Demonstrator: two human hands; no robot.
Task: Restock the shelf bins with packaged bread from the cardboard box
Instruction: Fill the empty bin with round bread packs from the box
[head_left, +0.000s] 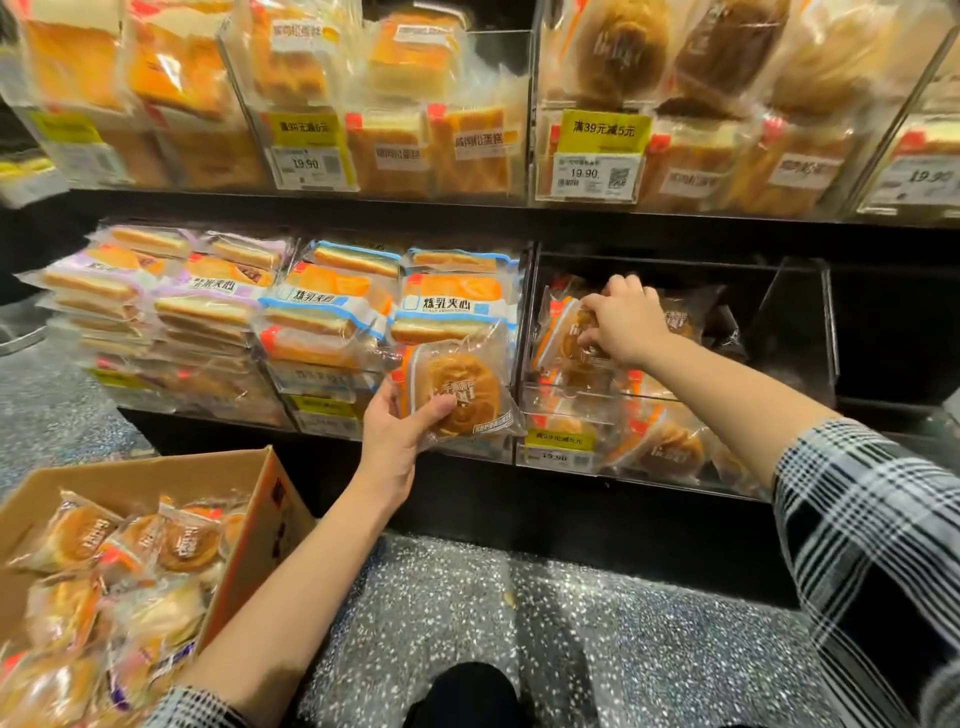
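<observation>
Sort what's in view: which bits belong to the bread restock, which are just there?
In the job:
- cardboard box of packaged buns
- bun packet held by left hand
- right hand gripping a packet in the clear bin

Just there:
- sandwich packets in the neighbouring bins
- upper-shelf cakes
- price tags
- speckled floor

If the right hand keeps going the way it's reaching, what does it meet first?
The right hand already grips a bun pack inside the bin. Further in, it would likely meet the dark pack just behind; depth is unclear.
</observation>
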